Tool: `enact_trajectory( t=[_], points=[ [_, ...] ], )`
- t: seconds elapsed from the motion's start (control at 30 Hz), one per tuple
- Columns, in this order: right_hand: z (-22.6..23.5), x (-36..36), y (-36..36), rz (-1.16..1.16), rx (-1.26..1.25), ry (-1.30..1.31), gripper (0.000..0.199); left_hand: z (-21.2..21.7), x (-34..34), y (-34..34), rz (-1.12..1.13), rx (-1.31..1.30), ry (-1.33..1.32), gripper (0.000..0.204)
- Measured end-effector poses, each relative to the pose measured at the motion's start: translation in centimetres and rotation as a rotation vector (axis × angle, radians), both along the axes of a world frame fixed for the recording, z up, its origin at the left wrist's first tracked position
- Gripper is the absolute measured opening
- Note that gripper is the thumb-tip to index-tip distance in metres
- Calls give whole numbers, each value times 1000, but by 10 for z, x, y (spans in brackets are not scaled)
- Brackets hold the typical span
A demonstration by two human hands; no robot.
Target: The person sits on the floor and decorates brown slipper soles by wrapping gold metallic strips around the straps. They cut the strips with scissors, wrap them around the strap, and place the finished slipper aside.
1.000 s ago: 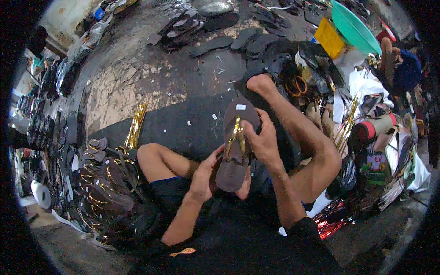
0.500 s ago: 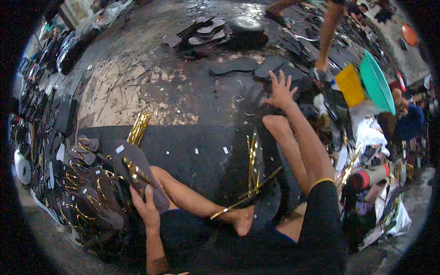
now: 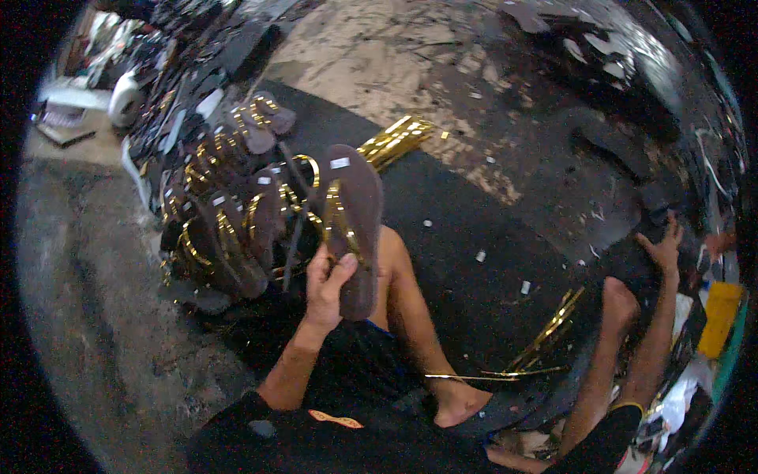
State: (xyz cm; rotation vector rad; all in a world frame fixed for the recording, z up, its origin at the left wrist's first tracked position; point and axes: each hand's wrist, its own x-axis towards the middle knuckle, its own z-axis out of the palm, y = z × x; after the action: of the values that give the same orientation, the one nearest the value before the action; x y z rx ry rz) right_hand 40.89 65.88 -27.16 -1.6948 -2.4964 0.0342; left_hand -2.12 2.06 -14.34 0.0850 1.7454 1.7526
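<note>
My left hand [image 3: 324,288] grips a dark brown flip-flop [image 3: 363,237] by its heel end, thumb on the footbed. The sandal stands nearly upright, with a shiny gold strap and a small white label near the toe. Just left of it lies a heap of similar flip-flops [image 3: 229,229] with gold straps. My right hand [image 3: 663,246] is stretched far out to the right, fingers spread and holding nothing that I can see. Beside its fingertips are dark sole pieces [image 3: 657,197]; whether it touches them I cannot tell.
A bundle of gold strips [image 3: 399,142] lies beyond the held sandal. Loose gold strips [image 3: 545,336] rest between my legs on the black mat [image 3: 450,197]. A yellow container [image 3: 720,320] stands at the right; dark piles [image 3: 616,71] lie farther off.
The view has swung left, so the scene sits farther right. My left hand still holds the flip-flop, now more upright. My right hand stays stretched out, fingers spread.
</note>
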Motion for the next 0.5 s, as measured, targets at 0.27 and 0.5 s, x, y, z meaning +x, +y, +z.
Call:
enact_trajectory(
  t=[0.27, 0.5],
  points=[
    [2, -45, 77, 363, -30, -493, 177, 1, -2, -5, -18, -9, -47, 37],
    [16, -39, 46, 524, -165, -13, 108, -27, -1, -18, 41, -84, 208, 31]
  ],
)
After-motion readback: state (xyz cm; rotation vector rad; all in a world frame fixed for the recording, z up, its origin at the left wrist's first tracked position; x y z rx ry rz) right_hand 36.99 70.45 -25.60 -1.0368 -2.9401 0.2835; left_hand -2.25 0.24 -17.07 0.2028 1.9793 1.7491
